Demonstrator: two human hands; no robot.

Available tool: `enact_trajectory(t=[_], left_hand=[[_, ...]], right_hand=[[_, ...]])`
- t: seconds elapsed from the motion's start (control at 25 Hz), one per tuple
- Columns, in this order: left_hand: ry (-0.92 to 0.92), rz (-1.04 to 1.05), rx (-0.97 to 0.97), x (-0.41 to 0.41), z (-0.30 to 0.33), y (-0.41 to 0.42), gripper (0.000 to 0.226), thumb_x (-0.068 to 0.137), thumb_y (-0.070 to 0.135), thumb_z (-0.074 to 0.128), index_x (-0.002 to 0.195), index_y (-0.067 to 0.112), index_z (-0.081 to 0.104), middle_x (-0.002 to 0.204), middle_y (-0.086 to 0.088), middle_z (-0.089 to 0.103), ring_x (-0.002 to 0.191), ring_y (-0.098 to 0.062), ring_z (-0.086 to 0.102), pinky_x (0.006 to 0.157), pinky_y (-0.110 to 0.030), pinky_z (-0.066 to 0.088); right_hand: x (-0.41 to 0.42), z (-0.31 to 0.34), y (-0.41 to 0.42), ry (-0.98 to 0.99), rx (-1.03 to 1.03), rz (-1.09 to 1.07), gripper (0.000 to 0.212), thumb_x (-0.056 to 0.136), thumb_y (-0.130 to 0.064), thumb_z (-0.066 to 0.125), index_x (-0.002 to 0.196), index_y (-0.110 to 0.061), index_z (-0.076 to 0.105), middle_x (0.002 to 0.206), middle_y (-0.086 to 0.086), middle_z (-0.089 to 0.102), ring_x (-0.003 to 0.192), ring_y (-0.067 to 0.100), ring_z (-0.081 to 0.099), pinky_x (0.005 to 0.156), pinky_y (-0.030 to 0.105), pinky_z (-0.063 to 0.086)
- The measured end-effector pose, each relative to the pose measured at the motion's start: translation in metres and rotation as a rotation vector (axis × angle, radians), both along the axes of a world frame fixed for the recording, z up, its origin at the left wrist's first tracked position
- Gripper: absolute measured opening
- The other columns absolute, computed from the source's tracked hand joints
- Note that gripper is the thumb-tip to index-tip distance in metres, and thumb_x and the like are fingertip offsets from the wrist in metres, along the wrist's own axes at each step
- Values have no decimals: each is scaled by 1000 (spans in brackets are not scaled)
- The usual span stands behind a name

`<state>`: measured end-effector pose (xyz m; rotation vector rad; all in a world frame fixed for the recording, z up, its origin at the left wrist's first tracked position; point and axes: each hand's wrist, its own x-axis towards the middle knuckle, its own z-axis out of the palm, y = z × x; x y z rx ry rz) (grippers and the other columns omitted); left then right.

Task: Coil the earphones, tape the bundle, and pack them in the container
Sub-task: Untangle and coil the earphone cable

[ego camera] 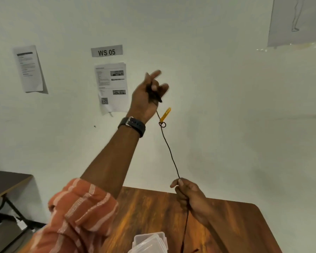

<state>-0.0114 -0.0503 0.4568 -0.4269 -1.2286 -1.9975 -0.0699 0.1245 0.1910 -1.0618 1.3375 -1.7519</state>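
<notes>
Stretching the earphone cable point(169, 152) taut, left hand point(147, 96) (raised) and right hand point(189, 195) pinch it.

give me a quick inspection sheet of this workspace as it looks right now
surface: wooden table, part seen.
job's things: black earphone cord stretched between both hands, yellow tag hanging on it; clear plastic container at bottom edge; tape not seen.
clutter: nothing seen.
grippers: left hand raised, holds a dark bunch of cord; right hand lower, grips the cord.
cables: cord runs down past the right hand, out of frame.
surroundings: white wall, WS 05 sign, taped papers, second table at left.
</notes>
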Motion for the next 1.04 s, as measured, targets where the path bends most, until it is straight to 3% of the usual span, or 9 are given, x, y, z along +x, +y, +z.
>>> enact_trajectory(t=[0.12,0.24,0.36,0.44,0.56,0.64,0.72,0.8,1.04], left_hand=[[-35,236,-125,5,25,-24,36,108,23,34,128,-5,47,51,-2,58,73,-29,74,89,-40,57],[-315,530,-539,8,6,-39,19,108,20,35,111,8,49,59,-13,69,79,-30,75,90,-33,57],[-747,542,-981,6,-56,-49,28,107,25,40,119,1,47,67,-20,71,52,-25,65,63,-35,58],[-989,403,-1139,11,-93,-47,41,106,32,40,123,-3,54,56,-8,66,43,-20,48,47,-26,45],[-1026,68,-996,20,-123,-28,43,106,33,38,120,0,63,47,-2,48,44,-18,32,48,-24,36],[-987,-28,-809,17,-127,-12,45,106,34,38,121,0,64,49,-2,43,38,-13,25,49,-26,37],[-984,-53,-645,9,-126,3,46,106,33,38,122,-3,63,51,-1,43,34,-8,24,50,-26,38],[-978,-87,-537,3,-122,17,48,107,31,38,123,-8,60,52,-1,44,33,-7,25,50,-24,40],[-971,57,-433,6,-118,19,39,106,19,35,126,-8,56,57,-6,49,33,-8,28,49,-24,42]], right_hand=[[5,-28,29,-185,-9,-18,35,95,-33,50,110,-3,63,57,0,20,46,12,13,41,22,13],[-7,-22,57,-277,-72,7,37,91,-33,64,105,1,63,55,-1,18,44,11,11,41,22,12],[-33,24,79,-261,-253,52,43,74,-37,81,88,0,64,55,-1,21,41,6,18,39,17,15],[-60,63,85,-221,-318,-8,34,82,-36,73,81,-5,61,53,-3,27,41,6,25,37,18,19],[-107,98,69,146,37,-415,27,97,-32,53,97,-8,65,62,2,50,57,19,47,50,25,40],[-111,101,47,392,254,-585,38,97,-26,55,133,-15,53,106,5,65,101,23,59,84,31,44],[-85,96,27,567,211,-509,70,87,-15,60,149,-25,32,138,-3,51,127,13,43,99,29,34],[-50,90,9,688,161,-333,90,77,-10,60,152,-36,17,143,-9,43,129,8,40,101,30,39],[-11,88,1,187,205,-168,107,78,-32,75,152,-37,-3,113,13,66,86,28,74,79,42,60]])
